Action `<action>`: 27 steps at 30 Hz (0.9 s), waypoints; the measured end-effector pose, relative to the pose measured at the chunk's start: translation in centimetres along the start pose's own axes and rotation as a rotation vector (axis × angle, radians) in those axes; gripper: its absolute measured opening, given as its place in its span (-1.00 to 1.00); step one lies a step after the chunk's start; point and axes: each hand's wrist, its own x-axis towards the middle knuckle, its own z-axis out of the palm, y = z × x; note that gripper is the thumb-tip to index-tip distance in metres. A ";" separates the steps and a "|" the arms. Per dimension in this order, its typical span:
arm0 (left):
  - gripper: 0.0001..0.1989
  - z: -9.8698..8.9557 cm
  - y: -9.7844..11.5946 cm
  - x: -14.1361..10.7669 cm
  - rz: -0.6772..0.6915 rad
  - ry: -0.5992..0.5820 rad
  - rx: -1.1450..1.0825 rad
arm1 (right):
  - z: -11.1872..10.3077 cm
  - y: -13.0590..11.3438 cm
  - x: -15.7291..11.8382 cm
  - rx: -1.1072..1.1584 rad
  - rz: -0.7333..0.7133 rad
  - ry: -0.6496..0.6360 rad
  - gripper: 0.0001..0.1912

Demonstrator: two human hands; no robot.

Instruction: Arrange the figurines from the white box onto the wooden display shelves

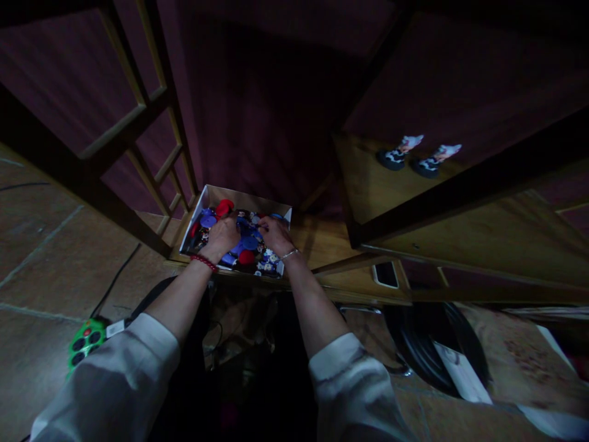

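Note:
A shallow white-walled box on the low wooden shelf holds many small figures and round bases in red, blue and black. My left hand, with a red bracelet at the wrist, reaches into its left half, fingers curled down among the pieces. My right hand, wearing a thin silver bracelet, is over the right half, thumb and fingers pinched together. What either hand holds is too small and dark to make out. Between the hands lie blue pieces, with a red round base just below.
Two small figures on dark bases stand on the raised wooden shelf at right. A phone lies on the lower shelf. A wooden lattice rises at left, a green device on the floor, a black round seat at right.

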 end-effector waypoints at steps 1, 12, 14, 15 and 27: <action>-0.57 0.0 0.1 0.0 -0.004 0.002 -0.004 | -0.2 0.2 -0.2 -0.005 0.006 -0.033 -0.77; -0.69 0.4 1.4 -0.2 0.071 -0.043 -0.065 | -0.3 0.0 -3.5 -0.237 -0.060 -0.165 -0.77; -0.69 0.4 1.4 -0.4 0.079 -0.054 -0.055 | -0.3 0.1 -3.7 -0.191 -0.055 -0.150 -0.78; -0.69 0.3 1.4 -0.6 0.081 -0.050 -0.049 | -0.3 0.2 -3.8 -0.159 -0.058 -0.140 -0.78; -0.74 -0.4 0.6 -3.5 0.218 -0.271 -0.093 | -2.2 2.2 -7.7 0.253 -0.022 0.053 -0.78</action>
